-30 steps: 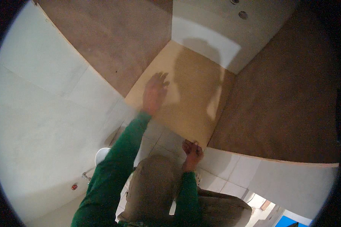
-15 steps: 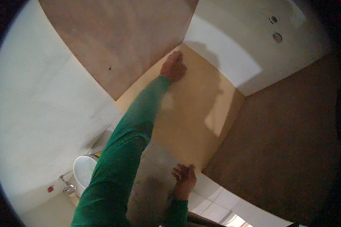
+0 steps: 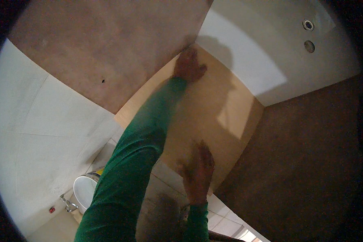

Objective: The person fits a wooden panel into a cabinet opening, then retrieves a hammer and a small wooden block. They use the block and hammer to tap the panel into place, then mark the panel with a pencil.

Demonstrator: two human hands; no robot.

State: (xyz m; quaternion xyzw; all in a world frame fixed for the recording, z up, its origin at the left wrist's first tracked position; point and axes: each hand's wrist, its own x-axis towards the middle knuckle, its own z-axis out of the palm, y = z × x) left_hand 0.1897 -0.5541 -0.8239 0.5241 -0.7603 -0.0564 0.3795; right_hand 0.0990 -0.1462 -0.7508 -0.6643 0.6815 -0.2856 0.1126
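We see a flat tan board [image 3: 189, 125], smooth and plain, in the middle, with a brown panel [image 3: 97, 60] on its left, another brown panel [image 3: 294, 153] on its right, and a white wall [image 3: 254, 60] at its far end. A big dark shadow lies on the board, with a bright patch beside it on the right. Our left hand [image 3: 188, 66] reaches to the board's far left corner, its thumb sticking out to the right; the other fingers are too dark for us to tell if they are spread or pressed together. Our right hand [image 3: 198, 171] is blurry over the near end, with its thumb apart from its fingers; we can't tell if it touches the board. Our green left sleeve [image 3: 145, 137] hides some of the board and part of a white bucket [image 3: 84, 191] on the near left. A shiny tap [image 3: 69, 205] is beside the bucket. Two round holes [image 3: 308, 25] are in the far wall, on the right.
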